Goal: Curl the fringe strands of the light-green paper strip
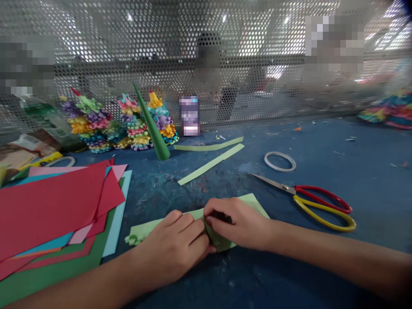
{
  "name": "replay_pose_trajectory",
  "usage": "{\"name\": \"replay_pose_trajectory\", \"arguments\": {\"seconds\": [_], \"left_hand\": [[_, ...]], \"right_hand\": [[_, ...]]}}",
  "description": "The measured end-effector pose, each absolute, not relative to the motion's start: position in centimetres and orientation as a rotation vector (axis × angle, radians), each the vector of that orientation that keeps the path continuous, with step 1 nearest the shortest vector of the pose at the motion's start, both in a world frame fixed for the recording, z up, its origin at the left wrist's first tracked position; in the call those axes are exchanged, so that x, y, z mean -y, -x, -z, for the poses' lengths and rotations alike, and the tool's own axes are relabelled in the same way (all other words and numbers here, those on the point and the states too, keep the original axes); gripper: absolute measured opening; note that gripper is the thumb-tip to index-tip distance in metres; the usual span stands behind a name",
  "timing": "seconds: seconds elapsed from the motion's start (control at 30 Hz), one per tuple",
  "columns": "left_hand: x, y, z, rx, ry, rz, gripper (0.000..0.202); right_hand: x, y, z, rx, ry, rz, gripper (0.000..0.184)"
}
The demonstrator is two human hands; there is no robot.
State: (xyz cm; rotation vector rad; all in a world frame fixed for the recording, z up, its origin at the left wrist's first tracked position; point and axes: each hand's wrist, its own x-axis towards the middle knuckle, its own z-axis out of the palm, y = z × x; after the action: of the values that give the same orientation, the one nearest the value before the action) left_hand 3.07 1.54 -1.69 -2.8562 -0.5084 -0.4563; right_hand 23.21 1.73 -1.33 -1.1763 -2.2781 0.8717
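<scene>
A light green paper strip [254,205] lies across the table in front of me, with small curled loops [134,239] along its left end. My left hand [180,244] rests over the strip's middle, fingers bent and pressed down on it. Right beside it, my right hand [240,223] pinches at the strip with thumb and forefinger; the fingertips nearly meet the left hand. Two more narrow light green strips [210,164] lie flat beyond my hands. Scissors [289,189] with one red and one yellow handle lie to the right, blades partly closed.
Coloured paper sheets [48,206] are stacked at the left. A green paper cone [154,133] stands before several frilled, many-coloured cones [138,124]. A tape roll [280,162] lies at the right, a phone [189,116] leans on the perforated metal screen [273,94], and a bottle [48,118] stands far left. People sit beyond.
</scene>
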Motion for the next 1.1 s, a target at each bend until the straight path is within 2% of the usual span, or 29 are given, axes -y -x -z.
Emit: {"name": "replay_pose_trajectory", "arguments": {"seconds": [0.23, 0.4, 0.7, 0.8, 1.0, 1.1], "left_hand": [[-2.6, -2.5, 1.7, 0.876, 2.986, 0.605, 0.031], [-2.5, -2.6, 1.1, 0.886, 2.895, 0.630, 0.034], [-3.5, -2.6, 0.9, 0.893, 2.794, 0.618, 0.030], [-4.1, -2.8, 0.6, 1.006, 2.821, 0.609, 0.028], [-6.1, -4.0, -0.9, 1.354, 2.894, 0.738, 0.021], [-6.9, -4.2, -0.9, 1.334, 2.863, 0.792, 0.016]], "right_hand": [[-1.9, -23.2, 1.5, 2.382, 1.023, -0.760, 0.014], [-1.7, -23.0, 1.3, 2.476, 0.963, -0.700, 0.006], [-2.8, -22.7, 1.6, 2.474, 1.015, -0.565, 0.013], [-3.7, -22.5, 1.4, 2.342, 1.094, -0.575, 0.008], [-6.2, -22.6, 0.5, 2.230, 1.132, -0.525, 0.011], [-6.9, -22.9, 0.6, 2.203, 1.116, -0.569, 0.012]]}}
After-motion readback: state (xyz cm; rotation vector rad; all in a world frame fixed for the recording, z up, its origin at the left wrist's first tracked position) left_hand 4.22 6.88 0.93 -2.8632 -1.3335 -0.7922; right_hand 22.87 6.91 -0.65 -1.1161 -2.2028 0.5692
